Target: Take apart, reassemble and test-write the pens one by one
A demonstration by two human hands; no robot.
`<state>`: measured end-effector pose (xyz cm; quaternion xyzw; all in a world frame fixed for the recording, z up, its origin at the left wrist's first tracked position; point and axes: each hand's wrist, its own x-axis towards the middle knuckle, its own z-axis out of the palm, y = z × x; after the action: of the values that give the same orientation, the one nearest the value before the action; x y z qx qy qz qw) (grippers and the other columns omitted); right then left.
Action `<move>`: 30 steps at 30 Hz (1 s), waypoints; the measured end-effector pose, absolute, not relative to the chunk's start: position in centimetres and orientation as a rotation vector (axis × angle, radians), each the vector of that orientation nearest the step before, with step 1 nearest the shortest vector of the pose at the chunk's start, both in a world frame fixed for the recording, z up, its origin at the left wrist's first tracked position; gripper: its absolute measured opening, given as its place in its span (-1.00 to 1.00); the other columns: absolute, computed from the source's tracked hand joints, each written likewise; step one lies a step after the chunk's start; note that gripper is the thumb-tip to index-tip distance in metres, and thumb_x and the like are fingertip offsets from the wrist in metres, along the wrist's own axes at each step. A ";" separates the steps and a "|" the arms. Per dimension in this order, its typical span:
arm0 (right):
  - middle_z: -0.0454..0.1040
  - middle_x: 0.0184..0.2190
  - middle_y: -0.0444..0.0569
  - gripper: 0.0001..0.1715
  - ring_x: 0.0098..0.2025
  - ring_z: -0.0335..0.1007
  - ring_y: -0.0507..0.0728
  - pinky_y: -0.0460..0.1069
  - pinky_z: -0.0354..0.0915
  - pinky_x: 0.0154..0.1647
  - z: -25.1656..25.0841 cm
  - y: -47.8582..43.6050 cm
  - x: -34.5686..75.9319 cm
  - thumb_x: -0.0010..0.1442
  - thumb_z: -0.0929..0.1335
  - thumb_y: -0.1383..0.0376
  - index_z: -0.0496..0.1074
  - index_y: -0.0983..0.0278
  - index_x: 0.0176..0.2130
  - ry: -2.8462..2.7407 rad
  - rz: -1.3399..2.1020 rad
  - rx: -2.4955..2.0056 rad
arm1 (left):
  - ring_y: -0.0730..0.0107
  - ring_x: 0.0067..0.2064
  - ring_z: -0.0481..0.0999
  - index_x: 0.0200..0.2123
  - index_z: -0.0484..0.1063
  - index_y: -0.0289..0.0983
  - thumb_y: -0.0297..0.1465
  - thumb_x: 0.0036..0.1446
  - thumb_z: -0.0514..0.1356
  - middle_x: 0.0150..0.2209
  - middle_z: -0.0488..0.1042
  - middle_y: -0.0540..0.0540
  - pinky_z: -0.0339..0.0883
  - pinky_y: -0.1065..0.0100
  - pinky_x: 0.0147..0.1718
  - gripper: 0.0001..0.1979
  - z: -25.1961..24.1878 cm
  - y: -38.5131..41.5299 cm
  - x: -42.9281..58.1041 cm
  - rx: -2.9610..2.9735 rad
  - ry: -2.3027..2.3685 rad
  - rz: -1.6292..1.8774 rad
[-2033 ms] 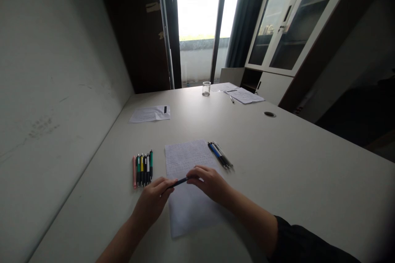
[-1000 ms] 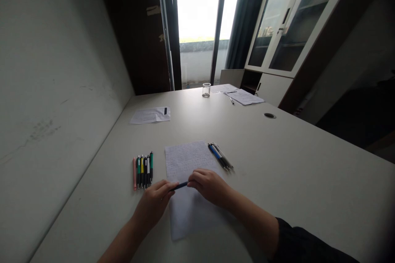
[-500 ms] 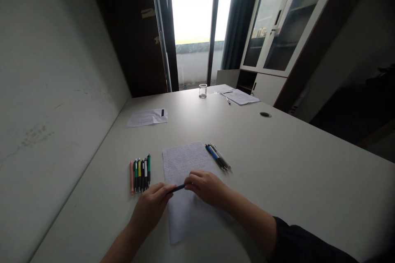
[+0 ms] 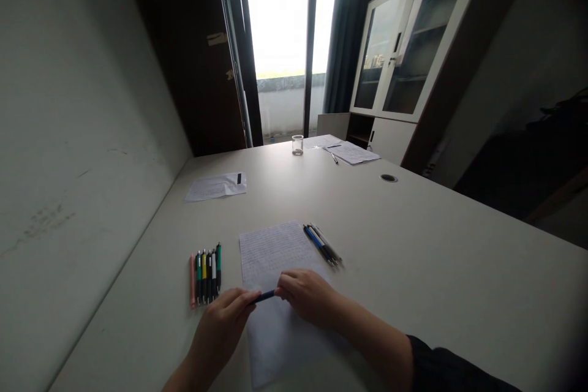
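A dark pen (image 4: 264, 296) is held between my two hands above a sheet of handwritten paper (image 4: 271, 251). My left hand (image 4: 225, 313) pinches one end of it between thumb and fingers. At the other end, the fingers of my right hand (image 4: 305, 295) are closed around the tip, hiding it. Left of the paper lies a row of several pens (image 4: 208, 274) in green, yellow, black and white, with a pink pen (image 4: 192, 282) at its outer side. A smaller group of pens (image 4: 321, 245), blue, dark and white, lies by the paper's upper right edge.
On the white table (image 4: 413, 269), a clear glass (image 4: 297, 145) stands near the far edge. Stacked papers (image 4: 353, 152) with a pen (image 4: 334, 158) lie far right, another sheet (image 4: 215, 187) far left. A round cable hole (image 4: 388, 177) is at right. A wall borders the left side.
The view has tilted up slightly, so everything on the table sits lower in the picture. Both hands keep hold of the pen in nearly the same pose.
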<state>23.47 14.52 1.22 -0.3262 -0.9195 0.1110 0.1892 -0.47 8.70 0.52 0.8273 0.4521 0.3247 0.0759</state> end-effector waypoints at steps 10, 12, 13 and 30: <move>0.52 -0.27 -0.11 -0.89 -0.31 0.44 0.05 -0.09 0.17 -0.35 1.8 14.7 23.5 0.35 0.33 0.24 0.44 0.21 -0.18 -2.508 0.346 -0.903 | 0.33 -0.22 0.59 0.00 0.48 -0.14 -0.34 0.34 0.11 -0.22 0.57 -0.09 0.51 0.38 -0.23 -0.77 0.5 8.9 -0.6 2.395 1.377 0.991; 0.51 -0.27 -0.10 -0.90 -0.33 0.43 0.04 -0.09 0.17 -0.35 2.1 14.6 23.6 0.35 0.33 0.26 0.45 0.21 -0.18 -2.531 0.335 -0.891 | 0.33 -0.23 0.59 0.00 0.49 -0.13 -0.33 0.35 0.11 -0.22 0.57 -0.10 0.51 0.38 -0.25 -0.77 0.6 8.8 -0.5 2.397 1.379 0.984; 0.50 -0.27 -0.10 -0.91 -0.34 0.42 0.04 -0.09 0.17 -0.36 2.3 14.5 23.7 0.34 0.33 0.28 0.45 0.20 -0.18 -2.548 0.328 -0.882 | 0.33 -0.23 0.59 0.00 0.49 -0.13 -0.32 0.35 0.11 -0.23 0.57 -0.09 0.51 0.39 -0.25 -0.77 0.6 8.8 -0.5 2.407 1.375 0.981; 0.46 -0.40 -0.12 -0.81 -0.39 0.34 0.02 -0.11 0.16 -0.35 2.1 14.4 23.8 0.30 0.31 0.34 0.44 0.27 -0.36 -2.564 0.661 -0.804 | 0.34 -0.30 0.54 0.01 0.48 -0.19 -0.44 0.33 0.12 -0.25 0.59 -0.10 0.47 0.39 -0.35 -0.76 1.4 8.5 -0.4 2.708 1.288 0.930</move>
<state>23.75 14.35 2.14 -0.2856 -0.9103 0.2348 0.1860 -0.41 8.52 1.43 0.8625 0.4104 0.2961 0.0011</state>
